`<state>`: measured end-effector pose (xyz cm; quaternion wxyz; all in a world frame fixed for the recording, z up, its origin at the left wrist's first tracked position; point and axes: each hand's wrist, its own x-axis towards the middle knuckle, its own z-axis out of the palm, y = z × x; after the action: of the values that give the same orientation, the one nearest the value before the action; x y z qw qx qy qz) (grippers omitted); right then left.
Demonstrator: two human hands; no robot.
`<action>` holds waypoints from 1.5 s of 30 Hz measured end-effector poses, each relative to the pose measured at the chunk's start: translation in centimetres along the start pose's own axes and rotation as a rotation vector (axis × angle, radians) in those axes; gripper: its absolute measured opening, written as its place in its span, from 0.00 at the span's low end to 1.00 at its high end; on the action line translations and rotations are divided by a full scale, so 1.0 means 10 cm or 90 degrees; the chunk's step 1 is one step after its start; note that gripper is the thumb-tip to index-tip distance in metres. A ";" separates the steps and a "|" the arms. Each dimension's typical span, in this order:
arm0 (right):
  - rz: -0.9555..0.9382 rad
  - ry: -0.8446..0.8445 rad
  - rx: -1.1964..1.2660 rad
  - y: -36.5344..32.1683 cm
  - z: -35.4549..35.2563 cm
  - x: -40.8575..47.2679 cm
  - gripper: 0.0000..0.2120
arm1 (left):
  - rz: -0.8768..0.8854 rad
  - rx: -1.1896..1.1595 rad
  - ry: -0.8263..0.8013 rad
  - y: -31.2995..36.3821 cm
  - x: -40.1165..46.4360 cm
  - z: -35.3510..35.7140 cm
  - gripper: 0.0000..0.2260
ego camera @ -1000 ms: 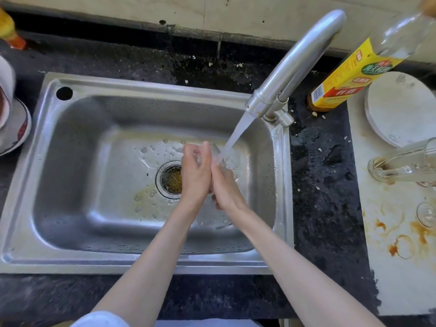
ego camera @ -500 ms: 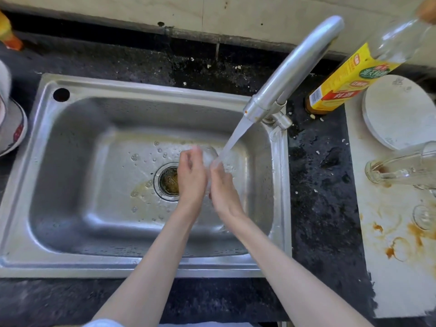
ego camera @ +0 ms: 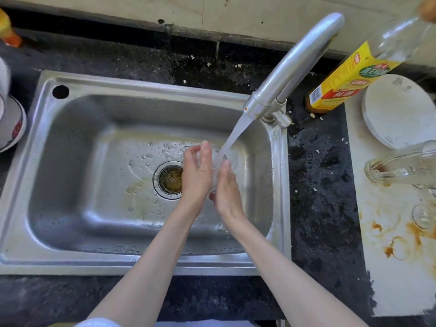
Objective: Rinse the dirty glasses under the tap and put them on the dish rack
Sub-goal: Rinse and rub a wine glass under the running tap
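A clear drinking glass (ego camera: 219, 165) is held between both hands over the basin of the steel sink (ego camera: 70, 161), just right of the drain strainer (ego camera: 170, 179) and directly under the stream from the tap (ego camera: 290, 64). The left hand (ego camera: 197, 173) curls its fingers round the glass's left side; the right hand (ego camera: 227, 192) lies against the right side with fingers fairly straight, so whether it grips or merely steadies I cannot tell. The main risk, as I judge it, is a slip: wet glass, wet skin and running water pushing on it could let it drop onto the steel basin and chip or break. The tap's spout hangs close above the hands, so lifting the glass carelessly could knock its rim against the metal. On the pale board (ego camera: 389, 267) at the right edge of the counter, marked with brown ring stains, a dirty glass (ego camera: 401, 167) lies on its side beside a yellow-labelled bottle (ego camera: 349, 79); a wet hand reaching there could set it rolling. No dish rack is in view, so the carry there would be made with a dripping, slippery glass.
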<state>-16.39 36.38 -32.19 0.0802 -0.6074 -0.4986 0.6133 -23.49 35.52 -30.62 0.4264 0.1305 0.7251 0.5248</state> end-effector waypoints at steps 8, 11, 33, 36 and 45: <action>0.200 -0.116 0.175 -0.10 -0.17 0.01 0.35 | 0.107 0.053 -0.132 -0.08 -0.06 -0.11 0.23; -0.009 0.004 -0.097 -0.12 -0.05 -0.06 0.36 | 0.044 0.052 0.062 0.01 -0.04 0.00 0.16; 0.007 -0.033 0.077 -0.12 -0.17 0.05 0.32 | 0.092 -0.050 -0.048 -0.02 -0.02 -0.16 0.14; -0.042 -0.023 0.109 -0.08 -0.27 0.11 0.30 | 0.092 -0.094 -0.118 -0.06 -0.06 -0.25 0.11; -0.078 -0.049 0.145 -0.08 -0.27 0.16 0.29 | 0.112 -0.115 -0.158 0.07 -0.08 -0.27 0.10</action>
<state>-14.99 39.28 -32.01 0.1666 -0.5384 -0.4650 0.6827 -25.23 33.54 -29.37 0.4749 0.2182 0.6028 0.6030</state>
